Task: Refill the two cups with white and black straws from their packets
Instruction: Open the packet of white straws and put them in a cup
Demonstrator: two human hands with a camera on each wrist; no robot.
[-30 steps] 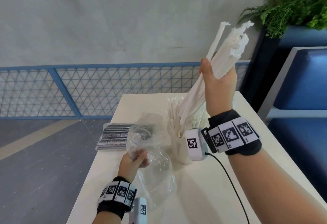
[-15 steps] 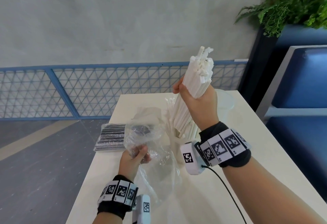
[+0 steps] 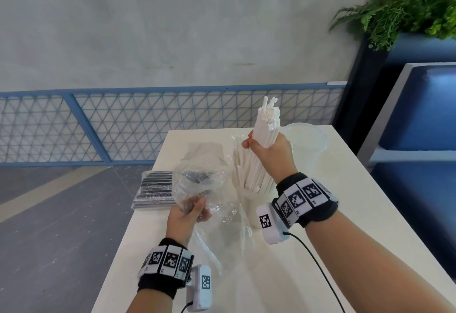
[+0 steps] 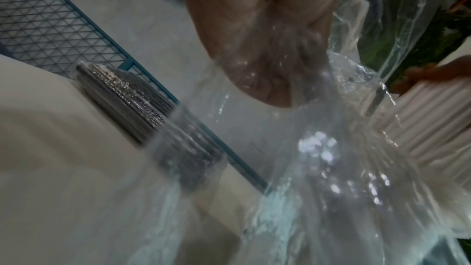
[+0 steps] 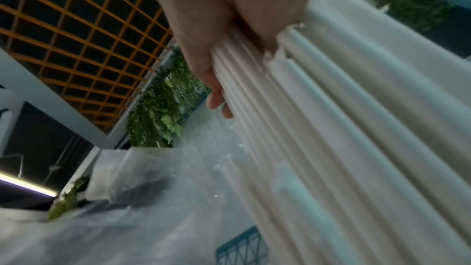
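White straws (image 3: 267,130) stand in a tight bundle in the right hand (image 3: 270,154), whose fingers and thumb wrap round the bundle's middle; the torn paper ends stick up above the fist. The bundle's lower ends reach down among the other straws already standing in a cup (image 3: 254,204) at the middle of the counter (image 3: 333,251). In the right wrist view the fingers (image 5: 203,53) press against the ribbed side of the bundle (image 5: 331,128).

The left hand (image 3: 187,214) is lower and nearer, well apart from the right. Its fingers are curled on the crumpled top of a clear bag (image 3: 217,214), which hangs down to the counter and looks mostly slack; one or two straws may lie inside near its bottom, but the plastic blurs them. The left wrist view shows the fingers (image 4: 254,47) bunched on the film (image 4: 318,158).

A second cup (image 3: 306,144), clear and with nothing seen in it, stands just beyond the right hand toward the far right of the counter. A flat packet of black straws (image 3: 154,190) lies at the counter's left edge, partly hanging over it, left of the bag. Another piece of clear wrapping (image 3: 204,151) lies farther back, beside the filled cup.

Behind the counter runs a blue mesh rail (image 3: 148,125) against a grey wall, with a fern (image 3: 407,9) at the far right.
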